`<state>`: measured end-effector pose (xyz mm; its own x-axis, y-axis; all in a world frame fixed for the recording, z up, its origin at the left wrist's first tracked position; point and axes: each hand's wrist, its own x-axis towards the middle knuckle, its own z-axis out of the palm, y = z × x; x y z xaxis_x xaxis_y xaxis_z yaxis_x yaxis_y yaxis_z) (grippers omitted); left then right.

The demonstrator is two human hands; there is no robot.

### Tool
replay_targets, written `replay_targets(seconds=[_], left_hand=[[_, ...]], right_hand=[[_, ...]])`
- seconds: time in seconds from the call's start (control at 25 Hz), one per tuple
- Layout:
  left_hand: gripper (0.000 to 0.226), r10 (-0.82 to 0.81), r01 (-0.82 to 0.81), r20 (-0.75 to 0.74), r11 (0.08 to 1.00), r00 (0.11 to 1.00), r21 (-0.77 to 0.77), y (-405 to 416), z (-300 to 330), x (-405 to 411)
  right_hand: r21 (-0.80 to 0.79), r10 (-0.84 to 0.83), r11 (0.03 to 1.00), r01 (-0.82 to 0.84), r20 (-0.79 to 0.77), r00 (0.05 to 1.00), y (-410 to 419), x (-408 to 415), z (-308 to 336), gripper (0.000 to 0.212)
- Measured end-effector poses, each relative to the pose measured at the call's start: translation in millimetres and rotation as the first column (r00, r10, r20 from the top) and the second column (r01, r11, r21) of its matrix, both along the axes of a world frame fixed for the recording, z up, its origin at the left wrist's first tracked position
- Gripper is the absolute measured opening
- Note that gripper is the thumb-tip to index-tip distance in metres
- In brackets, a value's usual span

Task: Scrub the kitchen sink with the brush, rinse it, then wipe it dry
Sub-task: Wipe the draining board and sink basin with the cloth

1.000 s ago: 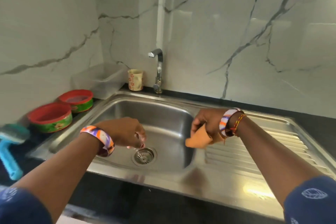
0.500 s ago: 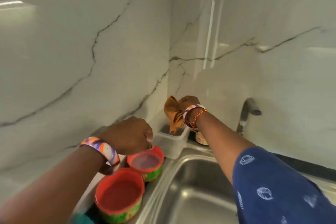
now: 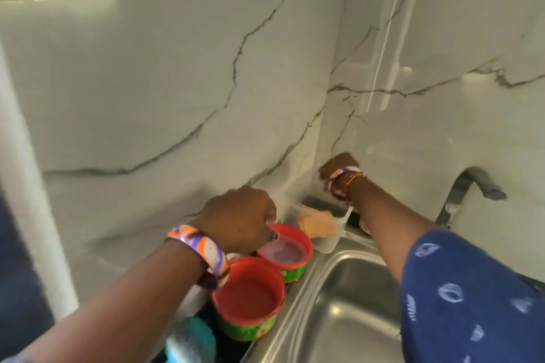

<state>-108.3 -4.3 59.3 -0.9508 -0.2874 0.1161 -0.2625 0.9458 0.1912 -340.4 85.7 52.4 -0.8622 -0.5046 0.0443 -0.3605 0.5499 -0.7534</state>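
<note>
The orange cloth [image 3: 317, 222] lies in the clear tub [image 3: 324, 240] at one o'clock, apparently stowed; right hand [image 3: 339, 166] above, grip unclear; left hand [image 3: 240, 219] curled, empty.

We see the steel sink [image 3: 348, 315] at the lower right, its basin smooth and dull grey, with the rim running up toward the corner of the marble walls. The orange cloth [image 3: 317, 222] lies crumpled inside the clear plastic tub [image 3: 327, 242] that stands on the surface just behind the sink's far corner. The teal brush [image 3: 191, 342] shows only as a blurred patch at the bottom edge, left of the sink, so we cannot tell how it lies.
</note>
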Motion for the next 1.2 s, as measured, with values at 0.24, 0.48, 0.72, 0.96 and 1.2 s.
replay_targets(seconds=[0.24, 0.48, 0.72, 0.96, 1.2], left_hand=[[0.032, 0.097, -0.093, -0.038, 0.991, 0.995, 0.094, 21, 18, 81], [0.031, 0.301, -0.305, 0.183, 0.952, 0.936, -0.007, 39, -58, 172], [0.024, 0.351, -0.400, 0.288, 0.907, 0.891, 0.132, 74, -114, 234], [0.026, 0.428, -0.225, -0.083, 0.618, 0.900, 0.753, 92, -90, 190], [0.025, 0.563, -0.365, -0.023, 0.565, 0.826, 0.740, 61, -72, 98]], right_hand=[[-0.163, 0.441, 0.883, -0.441, -0.033, 0.897, 49, 172, 22, 0.025], [0.622, 0.682, 0.588, -0.518, -0.037, 0.730, 59, 321, -97, 0.048], [0.456, 0.522, 0.776, -0.437, -0.075, 0.849, 53, 340, -123, 0.032], [-0.455, 0.370, 0.873, -0.177, 0.378, 0.849, 68, 338, -107, 0.023], [-0.468, 0.374, 0.864, -0.183, 0.356, 0.856, 63, 306, -90, 0.033]])
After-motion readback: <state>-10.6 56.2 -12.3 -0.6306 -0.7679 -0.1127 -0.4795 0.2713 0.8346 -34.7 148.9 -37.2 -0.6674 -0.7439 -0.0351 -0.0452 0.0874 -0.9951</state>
